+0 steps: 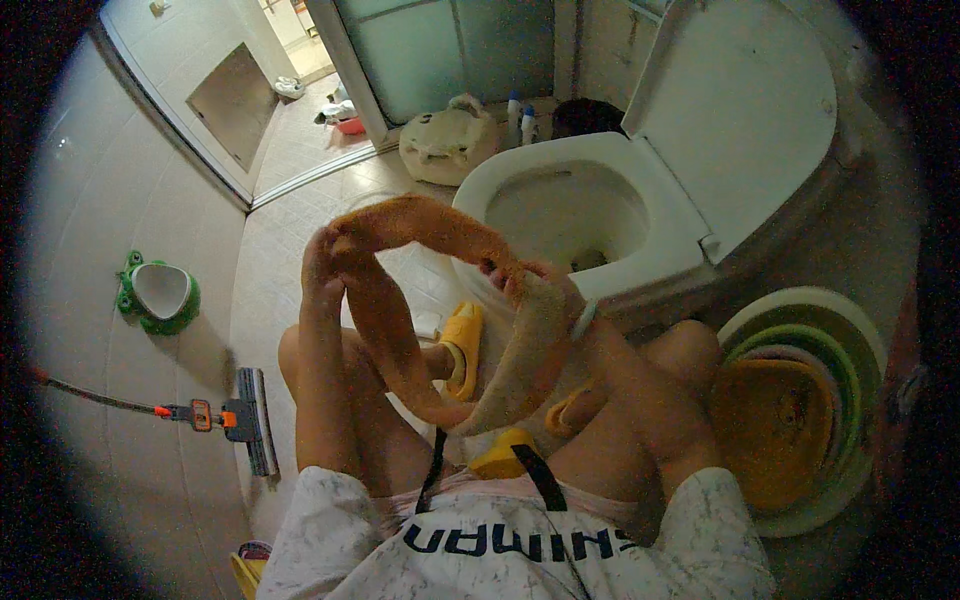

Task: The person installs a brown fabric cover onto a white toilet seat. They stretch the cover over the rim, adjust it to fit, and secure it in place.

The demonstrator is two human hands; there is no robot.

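Note:
A soft, fuzzy orange-brown toilet seat cover [430,222] hangs as a loose ring between my two hands, above my knees. One lower stretch of the ring shows a paler, beige side. My left hand [322,262] is closed around its upper left part. At the right, my right hand [543,285] grips the other side, and some of its fingers are hidden by the fabric. Just beyond that hand stands the white toilet, its seat [545,152] bare and its lid [745,110] raised. The cover is apart from the seat's surface or only overlaps it in view; I cannot tell exactly.
Nested basins, an orange one [770,430] innermost, stand at my right. A flat-headed mop [258,420] and a green child's urinal [185,312] are along the left wall. A white animal-shaped container [450,145], bottles [528,125] and a black bin [588,118] sit behind the toilet.

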